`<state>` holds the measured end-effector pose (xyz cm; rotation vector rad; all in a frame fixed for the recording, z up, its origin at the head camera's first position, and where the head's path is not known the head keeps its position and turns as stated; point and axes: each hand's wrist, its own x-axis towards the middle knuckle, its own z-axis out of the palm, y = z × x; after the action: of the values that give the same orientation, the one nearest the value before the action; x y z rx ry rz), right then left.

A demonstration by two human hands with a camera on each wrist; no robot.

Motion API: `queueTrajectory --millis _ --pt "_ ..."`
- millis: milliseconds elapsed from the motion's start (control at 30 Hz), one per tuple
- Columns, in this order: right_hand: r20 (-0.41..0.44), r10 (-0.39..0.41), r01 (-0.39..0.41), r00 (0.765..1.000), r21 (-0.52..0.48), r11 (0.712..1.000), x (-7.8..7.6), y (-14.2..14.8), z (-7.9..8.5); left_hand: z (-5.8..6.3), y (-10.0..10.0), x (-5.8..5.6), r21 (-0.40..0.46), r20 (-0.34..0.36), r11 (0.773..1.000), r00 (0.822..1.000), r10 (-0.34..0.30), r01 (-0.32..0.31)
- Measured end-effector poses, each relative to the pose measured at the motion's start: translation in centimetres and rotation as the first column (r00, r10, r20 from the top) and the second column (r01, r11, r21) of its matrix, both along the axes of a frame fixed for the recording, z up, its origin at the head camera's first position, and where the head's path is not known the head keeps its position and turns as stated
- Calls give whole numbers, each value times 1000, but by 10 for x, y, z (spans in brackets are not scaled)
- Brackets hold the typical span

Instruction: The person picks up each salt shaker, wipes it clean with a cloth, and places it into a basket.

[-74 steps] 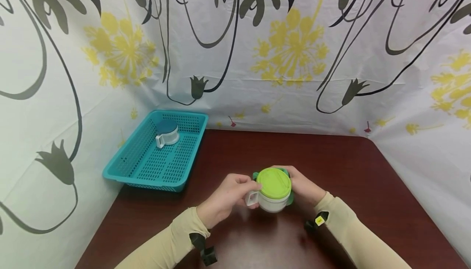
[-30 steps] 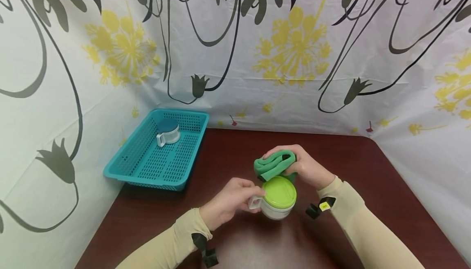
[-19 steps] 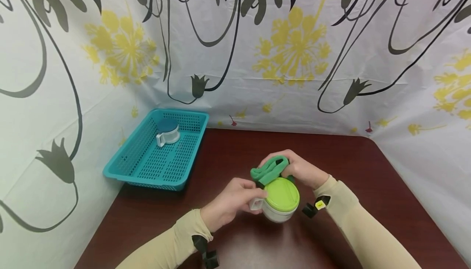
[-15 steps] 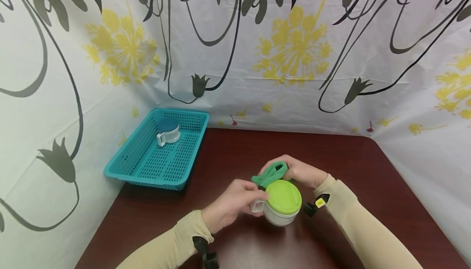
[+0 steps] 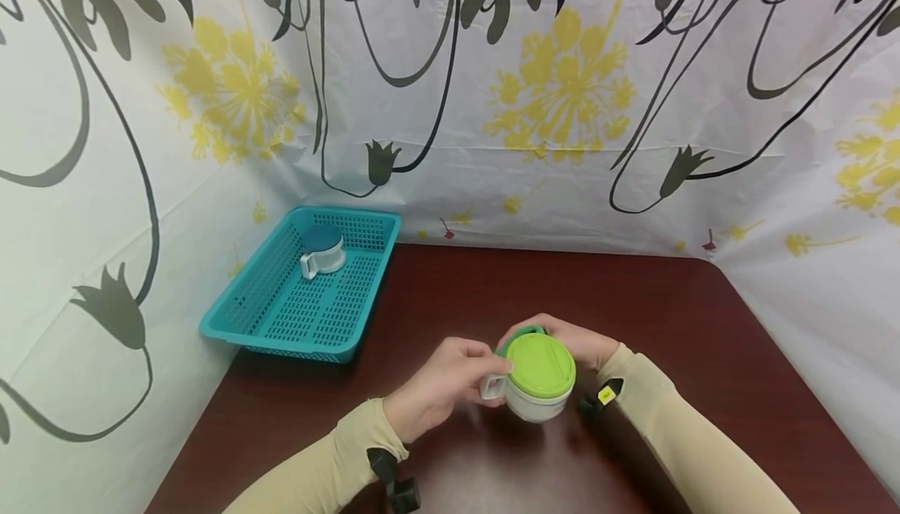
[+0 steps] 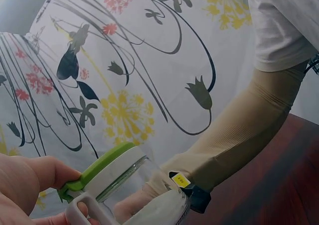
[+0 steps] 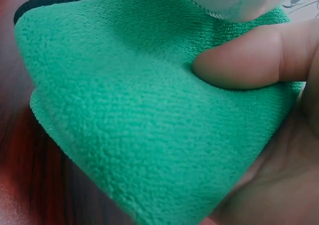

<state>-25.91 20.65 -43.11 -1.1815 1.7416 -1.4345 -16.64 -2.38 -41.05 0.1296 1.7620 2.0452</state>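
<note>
My left hand (image 5: 441,385) grips the handle of a clear jar (image 6: 149,190) with a lime-green lid (image 5: 541,365); the thumb lies at the lid's edge. The jar is tilted, and white powder shows inside it in the left wrist view. Behind the jar, my right hand (image 5: 573,340) holds a folded green cloth (image 7: 134,95). In the right wrist view the thumb presses into the cloth, whose dark-edged border shows at the top, close under the jar's base. From the head, most of the cloth is hidden behind the jar.
A teal plastic basket (image 5: 281,346) stands at the back left of the dark red-brown table (image 5: 675,303). Inside it lies a similar jar with a blue lid (image 5: 319,238). A patterned white sheet (image 5: 450,123) hangs behind and at the sides.
The right hand with the cloth has moved from beside the jar's top, above the lid, down behind the jar. The left hand keeps its grip on the handle, with the jar shifted slightly right.
</note>
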Motion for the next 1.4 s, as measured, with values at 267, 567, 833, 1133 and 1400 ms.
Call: queueTrajectory --millis 267,567,833,1133,1400 --pt "44 -41 43 998 -52 998 -11 6 -20 -5 0 -1 23 21 999 999 -33 33" --pt "129 -143 157 981 -102 982 -13 12 -6 -13 3 -1 18 42 999 998 -50 49" --pt "-8 -239 237 971 -96 967 -6 19 28 -14 -1 0 3 16 1000 1000 4 -4" --pt "-150 -479 477 865 -53 878 11 28 38 -11 -11 -7 11 6 997 997 78 -78" --pt "-383 -619 595 686 -194 780 47 9 48 -7 -20 -13 9 -18 993 993 120 -119"
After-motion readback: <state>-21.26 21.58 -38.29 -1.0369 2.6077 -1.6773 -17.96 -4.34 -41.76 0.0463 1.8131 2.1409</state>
